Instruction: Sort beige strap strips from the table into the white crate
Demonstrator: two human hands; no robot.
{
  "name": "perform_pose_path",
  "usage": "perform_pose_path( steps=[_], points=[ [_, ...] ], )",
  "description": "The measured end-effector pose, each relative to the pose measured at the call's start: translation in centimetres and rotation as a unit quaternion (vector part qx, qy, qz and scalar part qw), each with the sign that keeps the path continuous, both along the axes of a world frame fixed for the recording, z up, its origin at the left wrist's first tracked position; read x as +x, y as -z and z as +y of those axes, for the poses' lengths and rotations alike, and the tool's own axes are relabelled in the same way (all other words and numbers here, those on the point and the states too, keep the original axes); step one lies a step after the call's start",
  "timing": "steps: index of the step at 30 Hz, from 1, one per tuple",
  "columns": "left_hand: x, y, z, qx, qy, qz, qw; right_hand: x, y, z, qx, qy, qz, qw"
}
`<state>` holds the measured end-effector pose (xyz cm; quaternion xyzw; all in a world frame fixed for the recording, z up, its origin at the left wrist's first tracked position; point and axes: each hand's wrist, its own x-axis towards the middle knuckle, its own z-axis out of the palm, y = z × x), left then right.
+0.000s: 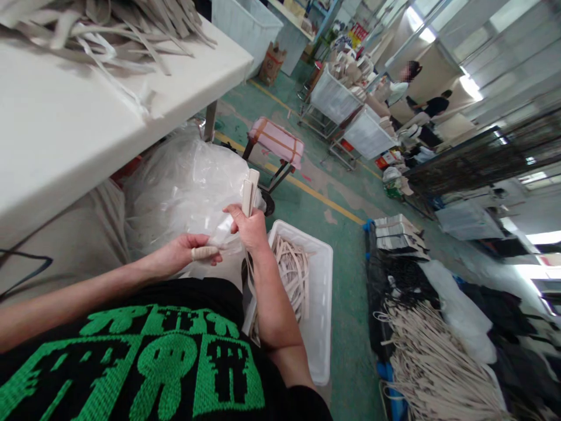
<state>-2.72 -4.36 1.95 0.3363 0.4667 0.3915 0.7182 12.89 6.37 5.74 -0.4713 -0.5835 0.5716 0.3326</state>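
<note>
My left hand [190,252], with a pale wrap around one finger, is closed on one end of a small piece of clear plastic [222,231]. My right hand [250,227] grips a folded beige strap [249,190] that stands up above the fist, and its thumb and finger reach to the other side of the plastic. The strap's tail seems to hang down beside my right forearm. Below that forearm is a white plastic bin [322,304] with loose beige straps [291,272] in it. A large clear plastic bag [175,187] lies behind both hands.
At the left, a white table [56,134] holds a pile of grey-beige strips [127,29]. A pink-padded stool [278,140] stands ahead. Many straps [438,362] lie in a heap at right. Loaded carts [335,96] and two people [436,105] are farther back.
</note>
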Motion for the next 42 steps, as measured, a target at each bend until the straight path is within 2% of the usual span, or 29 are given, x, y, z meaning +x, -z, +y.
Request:
perform_pose_path(
  steps=[6,8,10,12,14,17,19,24,28,31,34,37,42],
  points=[
    [0.2,0.1,-1.1,0.006,-0.044,-0.038,0.998,-0.1,1.0,2.3,-0.015,0.068,-0.01,0.998],
    [0.0,0.1,-1.0,0.002,-0.02,-0.022,1.0,-0.3,1.4,2.5,-0.019,0.064,0.002,0.998],
    [-0.1,0.5,-0.5,-0.01,0.03,0.016,0.999,-0.7,1.7,2.4,-0.021,0.052,0.015,0.998],
    [-0.2,1.0,0.2,-0.017,0.076,0.056,0.995,-0.9,2.0,2.2,-0.028,0.042,0.021,0.999],
    [-0.3,1.7,1.0,-0.018,0.093,0.091,0.991,-0.8,2.2,2.0,-0.043,0.042,0.02,0.998],
    [-0.8,2.4,2.1,-0.051,0.05,0.099,0.993,0.4,2.9,0.9,-0.073,0.036,0.029,0.996],
    [-1.1,2.3,2.7,-0.094,-0.008,0.048,0.994,1.6,3.5,-0.7,-0.099,0.005,0.034,0.994],
    [-1.1,0.5,4.2,-0.173,-0.158,-0.116,0.965,3.8,5.1,-7.0,-0.183,-0.148,0.028,0.971],
    [-0.2,-1.1,5.3,-0.193,-0.22,-0.169,0.941,3.6,5.6,-10.8,-0.212,-0.211,0.004,0.954],
    [0.5,-1.8,5.7,-0.199,-0.233,-0.165,0.938,3.1,5.8,-11.6,-0.21,-0.217,-0.004,0.953],
    [1.0,-2.1,5.6,-0.19,-0.217,-0.158,0.944,2.7,6.1,-11.5,-0.211,-0.219,-0.002,0.953],
    [1.1,-2.1,5.4,-0.172,-0.209,-0.161,0.949,2.4,6.3,-11.3,-0.206,-0.216,-0.007,0.955],
    [1.3,-1.7,5.5,-0.16,-0.231,-0.181,0.942,2.2,6.0,-11.2,-0.208,-0.208,-0.012,0.956]
  ],
)
